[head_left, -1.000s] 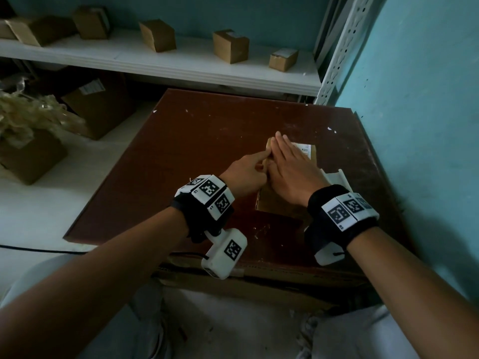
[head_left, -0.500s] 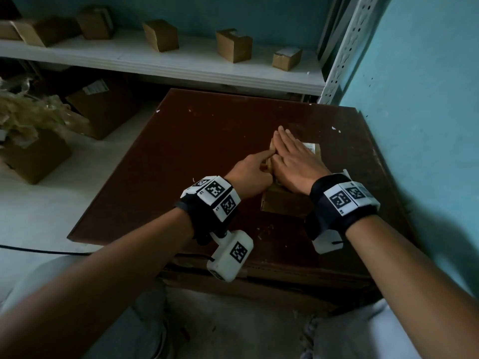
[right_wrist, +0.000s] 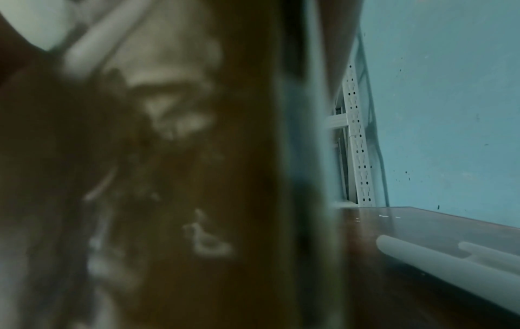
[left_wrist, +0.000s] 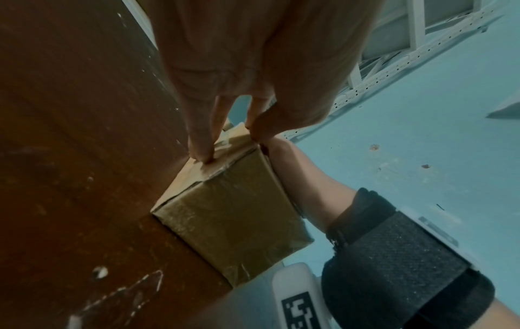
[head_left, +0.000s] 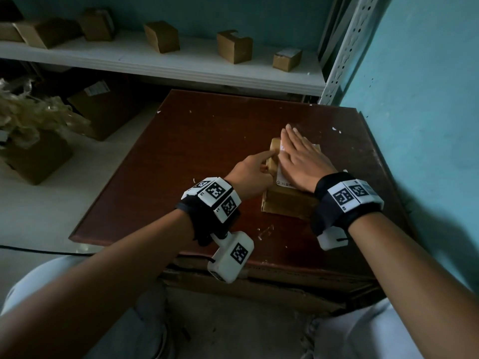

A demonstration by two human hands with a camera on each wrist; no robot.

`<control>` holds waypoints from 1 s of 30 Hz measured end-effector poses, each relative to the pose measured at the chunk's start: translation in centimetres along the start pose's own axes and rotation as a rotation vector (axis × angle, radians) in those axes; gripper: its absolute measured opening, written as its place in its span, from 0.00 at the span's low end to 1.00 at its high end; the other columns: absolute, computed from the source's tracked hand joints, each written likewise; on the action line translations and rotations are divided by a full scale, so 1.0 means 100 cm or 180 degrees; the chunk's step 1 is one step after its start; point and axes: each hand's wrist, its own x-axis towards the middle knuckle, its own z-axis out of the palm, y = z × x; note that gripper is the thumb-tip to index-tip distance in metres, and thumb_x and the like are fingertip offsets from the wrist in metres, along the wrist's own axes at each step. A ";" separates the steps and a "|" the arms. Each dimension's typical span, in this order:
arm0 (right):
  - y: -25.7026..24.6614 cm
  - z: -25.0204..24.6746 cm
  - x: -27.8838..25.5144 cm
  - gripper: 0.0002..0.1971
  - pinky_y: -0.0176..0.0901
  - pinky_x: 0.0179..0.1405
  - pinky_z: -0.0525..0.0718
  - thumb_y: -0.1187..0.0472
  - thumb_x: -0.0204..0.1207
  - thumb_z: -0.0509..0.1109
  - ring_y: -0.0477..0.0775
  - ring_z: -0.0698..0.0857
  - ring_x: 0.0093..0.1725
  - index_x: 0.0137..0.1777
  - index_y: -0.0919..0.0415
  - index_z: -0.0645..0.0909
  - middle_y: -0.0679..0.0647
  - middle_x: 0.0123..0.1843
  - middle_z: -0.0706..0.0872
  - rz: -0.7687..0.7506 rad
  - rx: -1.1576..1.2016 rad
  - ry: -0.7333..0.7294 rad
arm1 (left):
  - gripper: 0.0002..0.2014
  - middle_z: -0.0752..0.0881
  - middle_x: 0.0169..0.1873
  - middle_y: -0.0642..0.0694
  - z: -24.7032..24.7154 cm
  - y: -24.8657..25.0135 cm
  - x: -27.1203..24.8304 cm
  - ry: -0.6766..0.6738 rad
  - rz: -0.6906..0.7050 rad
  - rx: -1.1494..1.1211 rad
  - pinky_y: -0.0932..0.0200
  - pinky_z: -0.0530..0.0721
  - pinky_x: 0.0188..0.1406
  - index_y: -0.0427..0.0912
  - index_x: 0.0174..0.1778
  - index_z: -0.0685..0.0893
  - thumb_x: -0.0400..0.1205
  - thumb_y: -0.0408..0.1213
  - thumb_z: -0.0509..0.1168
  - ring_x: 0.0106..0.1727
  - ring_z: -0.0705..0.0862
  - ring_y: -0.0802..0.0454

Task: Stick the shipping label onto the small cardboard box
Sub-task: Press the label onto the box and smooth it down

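The small cardboard box sits on the brown table, right of centre. A white shipping label lies on its top, mostly covered. My right hand lies flat on the label, fingers straight and together, pressing down. My left hand is at the box's left side with its index finger stretched onto the top left edge. In the left wrist view its fingers touch the taped side of the box. The right wrist view is a close blur of the box.
A white curled paper strip lies on the table right of the box. A white shelf behind the table carries several small boxes. A teal wall stands close on the right. Larger cartons sit on the floor at left.
My right hand has slid to the right across the label, uncovering a strip of it at the left. My left hand stays at the box's left edge.
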 end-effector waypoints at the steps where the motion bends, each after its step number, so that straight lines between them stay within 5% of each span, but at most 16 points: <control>1: 0.000 0.000 0.000 0.29 0.39 0.78 0.35 0.51 0.89 0.37 0.48 0.37 0.85 0.85 0.62 0.36 0.55 0.87 0.35 -0.0001 -0.0007 0.0005 | 0.33 0.83 0.63 0.44 0.000 0.000 0.001 -0.0006 -0.0001 -0.0009 0.41 0.89 0.50 0.58 0.81 0.63 0.81 0.32 0.60 0.52 0.89 0.46; 8: 0.013 0.001 0.001 0.30 0.44 0.84 0.39 0.50 0.87 0.35 0.48 0.39 0.85 0.85 0.60 0.37 0.54 0.87 0.36 0.0203 -0.0045 0.0066 | 0.33 0.82 0.66 0.45 0.001 -0.005 0.007 -0.0018 -0.0078 -0.0195 0.47 0.89 0.54 0.56 0.82 0.61 0.80 0.34 0.62 0.59 0.86 0.49; 30: 0.004 0.007 -0.020 0.30 0.50 0.85 0.43 0.49 0.88 0.38 0.53 0.41 0.86 0.85 0.64 0.38 0.58 0.87 0.38 0.0039 -0.0430 0.0201 | 0.33 0.82 0.66 0.44 0.003 -0.002 0.006 -0.0030 -0.0093 -0.0127 0.46 0.89 0.54 0.56 0.82 0.61 0.80 0.35 0.63 0.58 0.86 0.48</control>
